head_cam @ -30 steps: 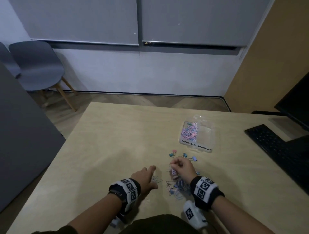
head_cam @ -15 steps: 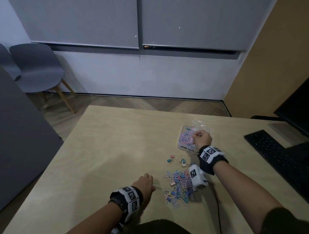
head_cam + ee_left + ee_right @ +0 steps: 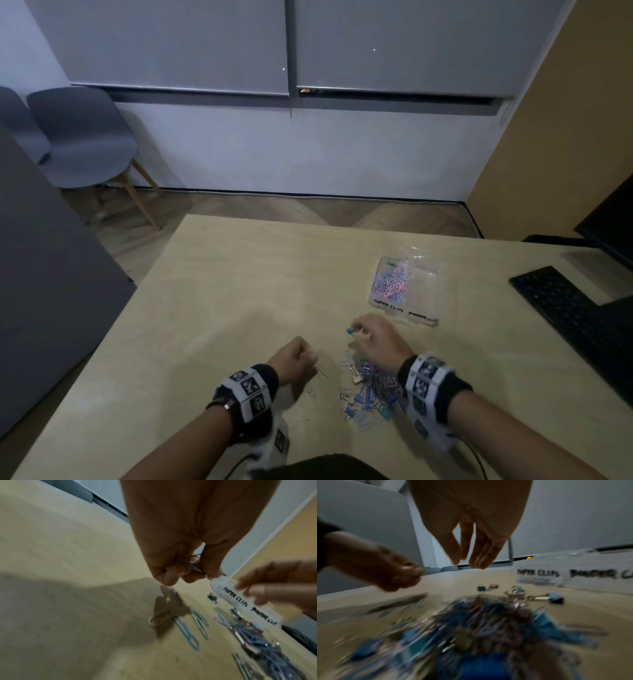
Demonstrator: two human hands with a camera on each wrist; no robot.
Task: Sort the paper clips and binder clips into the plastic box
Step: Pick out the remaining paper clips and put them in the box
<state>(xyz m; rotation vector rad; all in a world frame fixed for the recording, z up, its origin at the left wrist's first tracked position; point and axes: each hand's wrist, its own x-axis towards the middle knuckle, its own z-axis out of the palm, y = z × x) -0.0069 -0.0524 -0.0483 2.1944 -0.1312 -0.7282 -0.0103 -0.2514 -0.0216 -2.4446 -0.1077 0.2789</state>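
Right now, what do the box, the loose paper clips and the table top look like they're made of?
Plastic box: clear, glossy plastic; the clips inside show through its walls, and light glints on it.
Loose paper clips: bent wire in blue and pink, probably coated metal; the colour looks even, though blur leaves it open.
Table top: pale wood or wood-look laminate with faint grain and a matte surface.

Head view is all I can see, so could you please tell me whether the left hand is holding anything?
Observer: Yes; the left wrist view shows the left hand pinching what looks like a paper clip at its curled fingertips.
Operator: Thank you. Is the right hand holding anything?
Observer: No; in the right wrist view the right hand has straight, bare fingers above the clip pile.
Operator: What does the plastic box's second label say?
Observer: On the plastic box it appears to begin BINDER; the rest is cut off.
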